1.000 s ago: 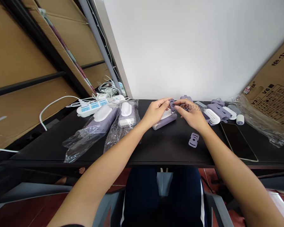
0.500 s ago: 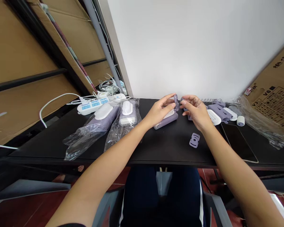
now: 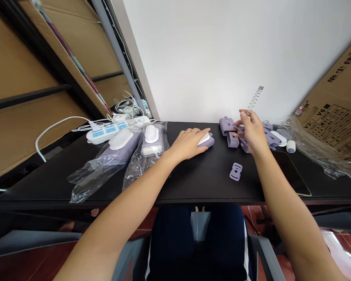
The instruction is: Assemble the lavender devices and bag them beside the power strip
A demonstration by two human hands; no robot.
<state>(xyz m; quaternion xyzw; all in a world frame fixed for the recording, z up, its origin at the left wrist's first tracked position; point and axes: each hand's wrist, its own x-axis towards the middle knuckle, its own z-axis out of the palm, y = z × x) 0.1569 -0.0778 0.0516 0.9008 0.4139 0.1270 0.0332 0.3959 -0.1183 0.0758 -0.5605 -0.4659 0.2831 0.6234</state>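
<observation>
My left hand is wrapped over a purple device with a white top, which lies on the black table; the fingers hide its near end. Raised above a cluster of purple plastic parts, my right hand has its fingers bent together. A thin metal coil spring slants up from those fingers against the white wall, and its lower end is hidden. A flat purple slotted plate lies on the table between my forearms.
Two similar purple devices in clear plastic bags lie at left, beside a white power strip with cables. On the right are a dark phone, a small white cylinder, plastic wrap and a cardboard box.
My left hand has gone from holding a small purple part upright to gripping the device. My right hand has moved right, and the spring, lying flat before, is now raised.
</observation>
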